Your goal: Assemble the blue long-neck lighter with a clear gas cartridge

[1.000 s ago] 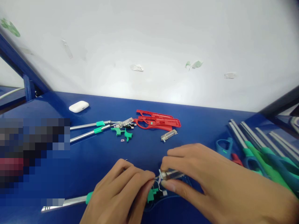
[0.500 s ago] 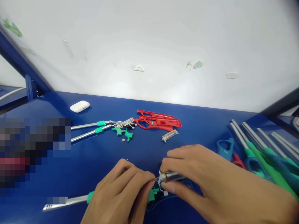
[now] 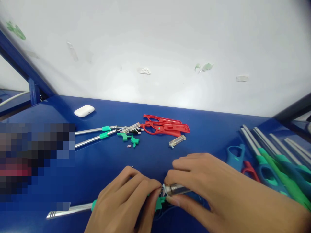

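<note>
My right hand (image 3: 199, 184) is closed, with thumb and fingers pinching a clear fuel tank (image 3: 178, 189). The tank's valve end points left, towards my other hand. My left hand (image 3: 126, 200) is closed over a partly built gas lighter, and its fingertips meet the tank's valve end. A metal lighter tube (image 3: 69, 212) with a green collar sticks out to the left from under that hand. Between the hands, a green trigger (image 3: 159, 204) shows, with thin wires near it. A dark blue lighter shell lies below, mostly hidden by my hands.
Red lighter shell halves (image 3: 167, 127) lie ahead, with a second fuel tank (image 3: 177, 141) nearby. Loose green triggers (image 3: 134, 139) and tubes (image 3: 96, 139) are to the left. Several assembled lighters (image 3: 269, 171) lie at right. A white case (image 3: 84, 111) sits far left, before a white wall.
My right hand has brought the fuel tank's valve end slightly closer to the trigger and my left fingertips. The white part at the wire's end is now hidden. The view has shifted slightly.
</note>
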`<control>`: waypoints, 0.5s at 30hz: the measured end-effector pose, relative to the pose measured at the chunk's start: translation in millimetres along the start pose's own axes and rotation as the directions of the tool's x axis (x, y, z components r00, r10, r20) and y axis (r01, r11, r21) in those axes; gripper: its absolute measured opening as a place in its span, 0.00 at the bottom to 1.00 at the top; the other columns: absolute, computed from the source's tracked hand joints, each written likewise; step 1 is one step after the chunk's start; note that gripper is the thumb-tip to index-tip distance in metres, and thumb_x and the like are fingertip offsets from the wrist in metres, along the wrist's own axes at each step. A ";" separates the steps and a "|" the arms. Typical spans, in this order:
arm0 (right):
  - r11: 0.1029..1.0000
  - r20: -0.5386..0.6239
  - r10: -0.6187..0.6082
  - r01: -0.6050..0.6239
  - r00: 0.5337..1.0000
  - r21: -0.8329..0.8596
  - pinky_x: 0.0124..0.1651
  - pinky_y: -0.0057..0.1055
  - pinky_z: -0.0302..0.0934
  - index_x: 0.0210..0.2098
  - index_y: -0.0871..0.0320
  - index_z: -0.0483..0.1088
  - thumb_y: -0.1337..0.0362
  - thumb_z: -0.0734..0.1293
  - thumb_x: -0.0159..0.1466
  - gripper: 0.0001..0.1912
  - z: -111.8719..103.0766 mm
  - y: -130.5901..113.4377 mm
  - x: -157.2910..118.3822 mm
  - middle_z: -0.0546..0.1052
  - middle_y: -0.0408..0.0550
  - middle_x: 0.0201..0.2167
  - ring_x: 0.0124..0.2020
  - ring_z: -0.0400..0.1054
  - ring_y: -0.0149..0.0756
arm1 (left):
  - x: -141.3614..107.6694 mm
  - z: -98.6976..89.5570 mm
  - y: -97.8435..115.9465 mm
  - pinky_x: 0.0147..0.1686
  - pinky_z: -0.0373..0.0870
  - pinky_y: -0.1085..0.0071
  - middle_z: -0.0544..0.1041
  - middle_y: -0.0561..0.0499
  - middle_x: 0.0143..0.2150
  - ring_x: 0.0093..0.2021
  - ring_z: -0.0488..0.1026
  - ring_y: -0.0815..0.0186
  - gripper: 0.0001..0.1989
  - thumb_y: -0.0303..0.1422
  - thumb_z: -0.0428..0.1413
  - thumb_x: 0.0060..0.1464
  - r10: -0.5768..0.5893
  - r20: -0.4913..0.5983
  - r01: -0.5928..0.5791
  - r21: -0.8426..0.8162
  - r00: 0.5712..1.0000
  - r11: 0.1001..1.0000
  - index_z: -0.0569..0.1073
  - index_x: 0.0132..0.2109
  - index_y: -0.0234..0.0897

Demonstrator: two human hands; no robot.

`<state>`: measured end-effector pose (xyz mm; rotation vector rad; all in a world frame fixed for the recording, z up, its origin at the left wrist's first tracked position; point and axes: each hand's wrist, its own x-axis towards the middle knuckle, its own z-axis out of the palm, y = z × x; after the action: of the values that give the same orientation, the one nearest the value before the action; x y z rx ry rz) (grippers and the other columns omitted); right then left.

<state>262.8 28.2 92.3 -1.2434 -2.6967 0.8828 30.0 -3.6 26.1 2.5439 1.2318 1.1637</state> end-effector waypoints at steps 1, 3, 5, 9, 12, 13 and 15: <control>1.000 -0.016 -0.010 0.009 1.000 -0.007 0.55 0.42 0.62 0.46 0.45 0.73 0.52 0.59 0.80 0.13 -0.1 0.0 0.0 0.77 0.38 0.44 0.49 0.71 0.40 | 0.3 -0.2 0.1 0.37 0.74 0.68 0.81 0.59 0.35 0.34 0.75 0.67 0.10 0.22 0.53 0.71 -0.006 -0.005 0.006 -0.001 1.000 1.000 0.73 0.47 0.43; 0.999 -0.050 -0.035 0.034 0.998 -0.026 0.54 0.41 0.63 0.46 0.46 0.74 0.51 0.59 0.80 0.14 -1.2 0.3 -0.2 0.77 0.40 0.43 0.48 0.72 0.40 | 1.6 -1.1 0.3 0.38 0.74 0.68 0.81 0.58 0.36 0.35 0.76 0.67 0.10 0.21 0.53 0.70 -0.006 -0.026 0.006 0.001 1.000 1.000 0.73 0.48 0.43; 0.997 -0.079 -0.056 0.052 0.995 -0.053 0.51 0.40 0.64 0.45 0.46 0.74 0.52 0.59 0.80 0.14 -2.7 0.8 -0.4 0.78 0.41 0.41 0.46 0.72 0.40 | 3.1 -1.9 0.3 0.38 0.74 0.69 0.82 0.57 0.37 0.37 0.77 0.66 0.10 0.22 0.53 0.70 0.004 -0.034 -0.004 0.007 0.999 1.000 0.73 0.48 0.42; 0.996 -0.067 -0.052 0.047 0.996 -0.081 0.49 0.41 0.64 0.43 0.46 0.72 0.53 0.58 0.80 0.14 -3.3 1.6 -0.3 0.77 0.39 0.40 0.45 0.72 0.39 | 3.1 -1.9 0.1 0.38 0.74 0.69 0.81 0.58 0.37 0.36 0.76 0.67 0.09 0.23 0.52 0.71 0.006 -0.038 -0.006 0.006 0.999 1.000 0.73 0.48 0.43; 0.996 -0.043 -0.046 0.042 0.998 -0.081 0.50 0.42 0.64 0.43 0.46 0.71 0.53 0.58 0.80 0.13 -2.0 2.0 0.3 0.77 0.37 0.40 0.45 0.72 0.39 | 1.3 -1.9 1.2 0.37 0.73 0.69 0.81 0.58 0.36 0.35 0.76 0.66 0.09 0.24 0.53 0.71 -0.002 -0.046 0.003 0.014 0.999 1.000 0.73 0.47 0.44; 0.996 -0.045 -0.045 0.041 0.998 -0.081 0.50 0.42 0.64 0.43 0.46 0.71 0.53 0.58 0.80 0.13 -1.6 2.2 0.4 0.77 0.37 0.40 0.46 0.72 0.39 | 0.9 -2.1 1.7 0.37 0.73 0.69 0.81 0.58 0.36 0.36 0.76 0.66 0.09 0.23 0.53 0.71 -0.013 -0.031 0.014 0.012 0.999 1.000 0.73 0.47 0.44; 0.996 -0.059 -0.046 0.041 0.997 -0.084 0.50 0.42 0.64 0.44 0.45 0.71 0.53 0.58 0.80 0.12 -1.3 2.3 0.3 0.77 0.37 0.41 0.46 0.72 0.39 | 1.2 -2.6 2.4 0.38 0.74 0.69 0.81 0.58 0.36 0.35 0.75 0.67 0.10 0.22 0.53 0.70 -0.016 -0.018 0.015 -0.012 1.000 1.000 0.74 0.48 0.43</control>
<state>264.6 30.2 92.2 -1.2010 -2.7268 0.7237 30.3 -5.0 29.5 2.5164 1.2425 1.1894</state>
